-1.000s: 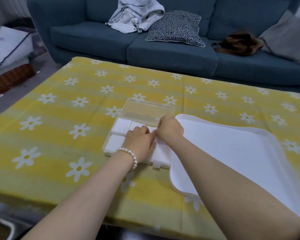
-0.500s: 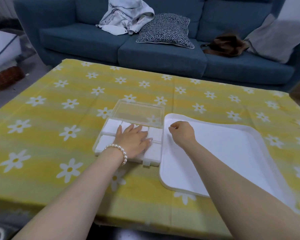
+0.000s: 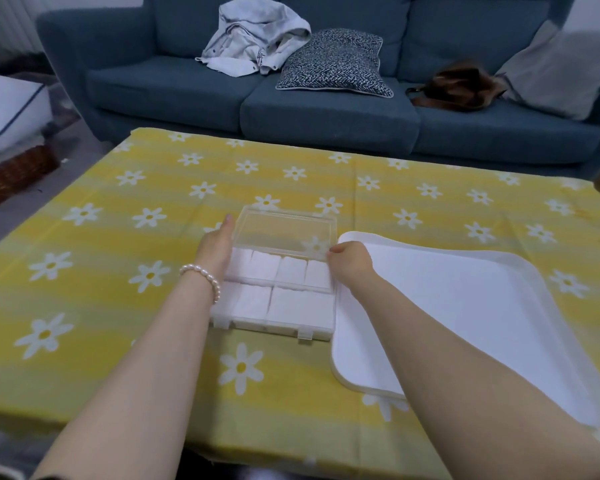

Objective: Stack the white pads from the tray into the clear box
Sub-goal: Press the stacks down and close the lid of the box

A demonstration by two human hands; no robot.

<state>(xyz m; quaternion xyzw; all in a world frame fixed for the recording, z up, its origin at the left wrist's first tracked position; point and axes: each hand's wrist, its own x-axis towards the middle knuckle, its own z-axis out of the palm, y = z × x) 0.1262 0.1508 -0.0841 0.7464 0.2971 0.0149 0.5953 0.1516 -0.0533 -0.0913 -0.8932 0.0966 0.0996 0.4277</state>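
From my head camera, I looked down at a table covered by a yellow cloth [image 3: 125, 258] printed with white daisies. My left hand [image 3: 217, 245] lay along the left edge of the clear box's lid [image 3: 286, 232], fingers straight and the thumb pointing away from me, touching the plastic without curling round it. My right hand [image 3: 349, 263] had its fingers curled at the lid's right near corner, and I could not tell whether they pinched it or merely pressed against it. The lid stood open behind the box, tilted back.

The clear box [image 3: 305, 332] sat in front of me, its compartments filled with the white pads [image 3: 291, 273], four in the far row and more in the near row. Just to the right, touching the box's side, was the white tray [image 3: 465, 306], with my right forearm crossing its near corner. I wore a pearl bracelet [image 3: 205, 277] on my left wrist.

Beyond the table stood a blue sofa [image 3: 326, 112] holding a crumpled grey jacket [image 3: 257, 43], a patterned cushion [image 3: 333, 64], a brown bag [image 3: 458, 86] and a grey pillow [image 3: 561, 71].
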